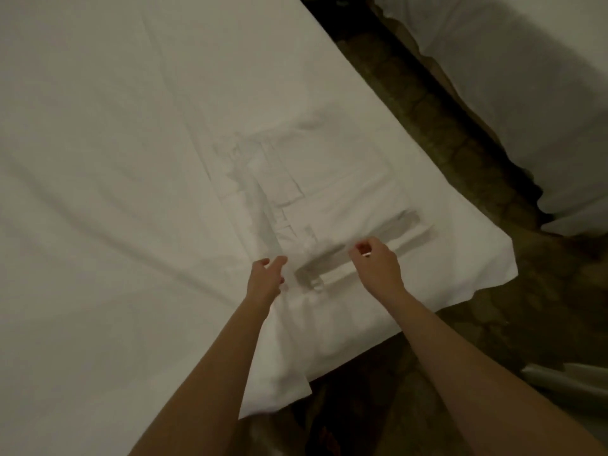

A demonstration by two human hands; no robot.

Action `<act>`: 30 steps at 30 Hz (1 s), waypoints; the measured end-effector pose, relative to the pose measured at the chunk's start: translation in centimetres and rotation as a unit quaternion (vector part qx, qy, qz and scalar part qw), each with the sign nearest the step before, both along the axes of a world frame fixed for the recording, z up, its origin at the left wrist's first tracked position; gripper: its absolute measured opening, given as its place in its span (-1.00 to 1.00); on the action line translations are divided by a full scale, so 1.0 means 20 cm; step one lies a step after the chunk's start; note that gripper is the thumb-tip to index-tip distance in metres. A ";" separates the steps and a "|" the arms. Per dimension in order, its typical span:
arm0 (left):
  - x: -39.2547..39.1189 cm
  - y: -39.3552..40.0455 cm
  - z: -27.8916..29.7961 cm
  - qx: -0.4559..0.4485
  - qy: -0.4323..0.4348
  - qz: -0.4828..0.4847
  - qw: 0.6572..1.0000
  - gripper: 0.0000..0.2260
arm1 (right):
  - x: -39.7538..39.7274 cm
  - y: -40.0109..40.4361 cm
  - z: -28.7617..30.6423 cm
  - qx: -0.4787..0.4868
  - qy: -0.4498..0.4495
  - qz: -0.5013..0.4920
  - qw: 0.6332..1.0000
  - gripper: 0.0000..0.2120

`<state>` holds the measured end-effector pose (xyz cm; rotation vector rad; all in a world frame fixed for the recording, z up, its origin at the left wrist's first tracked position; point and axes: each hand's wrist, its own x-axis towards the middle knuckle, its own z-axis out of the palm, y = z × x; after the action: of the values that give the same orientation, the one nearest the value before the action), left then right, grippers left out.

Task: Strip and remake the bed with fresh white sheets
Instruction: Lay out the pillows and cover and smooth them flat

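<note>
A white sheet (115, 159) lies spread across the bed (332, 350), covering nearly all of the mattress that shows, with long soft creases running over its left part. At the near right corner of the bed the cloth is gathered into a folded stack of layers (316, 205), its edges forming narrow overlapping bands and small shadowed pleats (the exact number of layers cannot be told in the dim light). The corner of the sheet (493, 268) juts out past the mattress over the floor, and another flap (279, 383) hangs down the near side of the bed between the two forearms. The left hand (266, 278) reaches in from below with its fingers extended and loosely spread, lying at the left edge of the folded bands; whether it actually presses the cloth or only hovers just over it cannot be told. The right hand (378, 264) sits just to the right of it, fingers curled, thumb and forefinger seeming to pinch a fold of the sheet at the top of a shadowed band. A dark patterned carpet (444, 166) fills the gap beside the bed. Across that gap, at the upper right, stands a second bed (526, 77) draped in white.
</note>
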<state>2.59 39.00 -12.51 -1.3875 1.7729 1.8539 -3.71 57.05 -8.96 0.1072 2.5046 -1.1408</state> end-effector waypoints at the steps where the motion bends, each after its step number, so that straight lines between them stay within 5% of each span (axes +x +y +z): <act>1: -0.04 -0.01 0.00 0.013 -0.005 0.010 1.000 -0.52 | -0.07 0.00 0.01 0.004 0.001 0.000 1.000 -0.83; 6: -0.26 -0.07 -0.06 0.092 -0.001 0.066 0.994 -0.78 | -0.42 0.00 -0.02 0.047 -0.009 0.008 0.999 -0.64; 10: -0.41 -0.10 -0.14 0.109 -0.013 0.108 0.988 -0.54 | -0.61 0.00 -0.08 0.150 -0.001 0.016 0.989 -0.64; 17: -0.62 -0.14 -0.18 0.085 -0.018 0.166 0.982 -0.59 | -0.89 -0.05 -0.12 0.284 0.056 0.038 0.956 -0.52; 20: -0.67 -0.15 -0.21 0.056 -0.005 0.164 0.985 -0.61 | -1.03 -0.03 -0.16 0.220 -0.012 0.036 0.975 -0.16; 23: -0.71 -0.19 -0.22 0.100 0.023 0.179 0.978 -0.40 | -1.19 0.02 -0.18 0.175 -0.161 0.078 0.968 0.23; 25: -0.73 -0.23 -0.27 0.182 0.031 0.201 0.962 -0.25 | -1.31 0.03 -0.19 0.165 -0.202 0.120 0.958 0.19; 27: -0.74 -0.23 -0.25 0.208 0.036 0.196 0.958 -0.33 | -1.42 0.02 -0.18 0.088 -0.238 0.087 0.963 0.08; 30: -0.78 -0.19 -0.23 0.080 0.029 0.171 0.982 -0.63 | -1.50 0.00 -0.20 0.046 -0.239 0.077 0.967 -0.07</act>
<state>-13.03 35.27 -17.06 -1.6715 1.4397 2.1728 -33.69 57.14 -12.99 0.1855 2.0924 -0.8197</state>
